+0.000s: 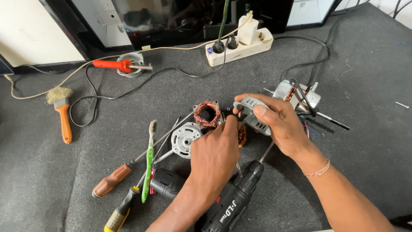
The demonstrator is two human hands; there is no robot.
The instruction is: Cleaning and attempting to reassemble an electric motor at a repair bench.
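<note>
My right hand [279, 122] grips a grey metal motor end cover [253, 112], held tilted just above the mat. My left hand [216, 152] reaches in from below, its fingers pinched on the copper-wound motor part [243, 135] under that cover. A stator with reddish copper windings [207, 114] lies just left of both hands. A round silver end cap [184, 138] sits beside my left hand. A black cordless drill [234, 202] lies under my left forearm, its bit pointing up toward my right hand.
On the dark grey mat lie a brown-handled screwdriver [113, 179], a green toothbrush [149, 165], a yellow-black screwdriver [118, 215], an orange-handled brush [63, 116], a red soldering iron [116, 65] and a second fan motor [298, 96]. A white power strip [240, 47] sits at the back.
</note>
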